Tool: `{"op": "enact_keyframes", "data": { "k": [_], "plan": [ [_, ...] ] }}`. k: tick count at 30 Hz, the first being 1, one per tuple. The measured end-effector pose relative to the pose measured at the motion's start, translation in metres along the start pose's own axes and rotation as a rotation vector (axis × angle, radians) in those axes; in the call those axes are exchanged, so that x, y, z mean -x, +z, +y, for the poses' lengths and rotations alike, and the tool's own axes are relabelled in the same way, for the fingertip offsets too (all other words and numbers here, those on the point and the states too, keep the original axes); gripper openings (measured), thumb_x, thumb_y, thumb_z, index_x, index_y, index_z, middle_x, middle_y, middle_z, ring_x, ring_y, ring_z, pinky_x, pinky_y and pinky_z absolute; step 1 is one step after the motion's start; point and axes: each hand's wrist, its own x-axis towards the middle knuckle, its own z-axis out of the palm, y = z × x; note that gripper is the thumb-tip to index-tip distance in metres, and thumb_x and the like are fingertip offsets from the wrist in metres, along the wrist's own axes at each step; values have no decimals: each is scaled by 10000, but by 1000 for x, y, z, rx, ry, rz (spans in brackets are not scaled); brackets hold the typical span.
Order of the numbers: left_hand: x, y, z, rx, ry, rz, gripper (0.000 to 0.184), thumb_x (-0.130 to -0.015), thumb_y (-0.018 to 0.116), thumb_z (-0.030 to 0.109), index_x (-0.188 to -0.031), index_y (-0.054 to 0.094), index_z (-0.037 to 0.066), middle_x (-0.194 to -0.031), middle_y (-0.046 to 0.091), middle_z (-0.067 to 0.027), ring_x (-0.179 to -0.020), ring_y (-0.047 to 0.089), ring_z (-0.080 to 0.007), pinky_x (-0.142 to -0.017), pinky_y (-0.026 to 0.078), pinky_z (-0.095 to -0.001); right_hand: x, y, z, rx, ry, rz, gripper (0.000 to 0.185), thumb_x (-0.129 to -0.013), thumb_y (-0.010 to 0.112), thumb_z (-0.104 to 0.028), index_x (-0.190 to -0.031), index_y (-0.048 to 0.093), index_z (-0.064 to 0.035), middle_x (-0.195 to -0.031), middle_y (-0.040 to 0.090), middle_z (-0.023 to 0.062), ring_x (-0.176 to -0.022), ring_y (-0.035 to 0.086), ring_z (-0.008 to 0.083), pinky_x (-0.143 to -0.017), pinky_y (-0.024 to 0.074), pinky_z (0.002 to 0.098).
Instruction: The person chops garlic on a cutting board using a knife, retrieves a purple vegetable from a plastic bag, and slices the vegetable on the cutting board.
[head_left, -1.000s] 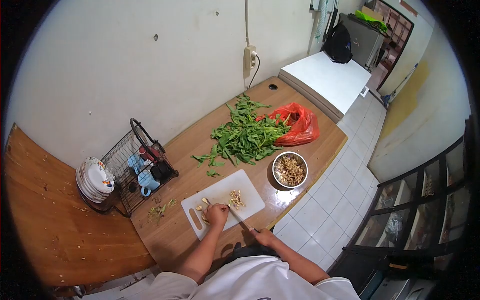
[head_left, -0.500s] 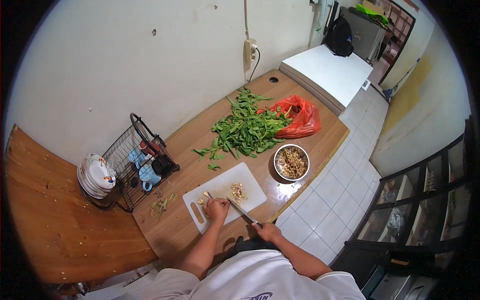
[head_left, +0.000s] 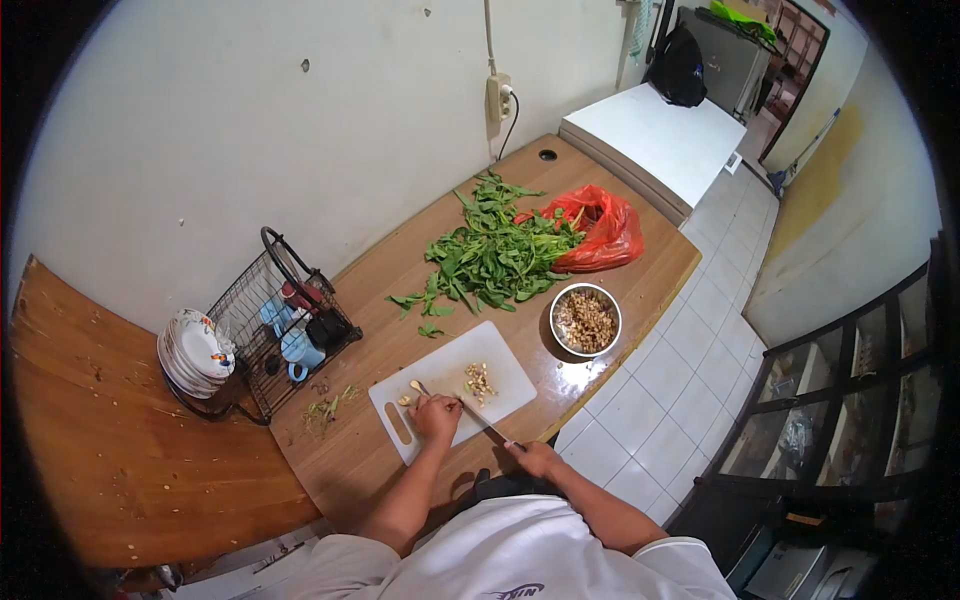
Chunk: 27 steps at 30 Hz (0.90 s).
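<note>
While the right hand (head_left: pixel 537 459) grasps the knife (head_left: pixel 487 419), the left hand (head_left: pixel 437 417) curls its fingers over the cutting board (head_left: pixel 512 381), grip contents undeterminable; chopped pieces (head_left: pixel 480 384) lie at its two o'clock.

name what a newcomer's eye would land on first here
Probably the heap of leafy greens spread across the far half of the wooden table, with the bright red plastic bag at its right end. Next, nearer the person, the white cutting board, where the right hand holds a knife beside the left hand and a small pile of chopped pieces.
</note>
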Motion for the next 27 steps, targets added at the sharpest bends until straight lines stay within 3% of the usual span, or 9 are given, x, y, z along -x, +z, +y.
{"op": "enact_keyframes", "data": {
  "k": [5,10,17,19,27],
  "plan": [
    [-5,-5,7,-119,-6,-67,55,-741,761,273,-771,796,244,-893,740,66,-1031,593,-200,-972,334,-472,-15,-7,-30,71,5,47,877,-927,368,-758,-1092,718,29,-1100,684,300,-1110,640,439,-973,486,482],
    [-6,-5,-2,-52,-1,-97,102,-741,799,335,-795,805,248,-901,750,41,-1053,594,-191,-1060,293,-481,-4,-11,-35,91,-37,157,829,-927,363,-757,-1073,738,-32,-1070,701,272,-1062,662,426,-935,511,496],
    [-1,-6,2,-13,-35,-43,126,-751,817,384,-804,814,270,-890,751,42,-1033,591,-188,-984,325,-452,-6,-14,-10,30,23,67,817,-921,384,-757,-1102,733,-41,-1049,714,251,-1058,670,420,-945,511,483],
    [-1,-9,0,16,-121,-73,124,-734,826,386,-798,813,281,-862,749,51,-1001,597,-189,-949,336,-440,-1,-10,-7,11,-27,74,834,-922,386,-758,-1034,737,-11,-1043,696,293,-1057,659,437,-932,510,477],
    [-10,-1,-8,-6,-202,-124,148,-682,846,390,-778,804,285,-803,742,74,-950,615,-187,-922,337,-439,8,-11,-10,16,-39,31,844,-933,385,-746,-1059,729,15,-1077,688,302,-1093,648,440,-966,493,473]
  ]
}}
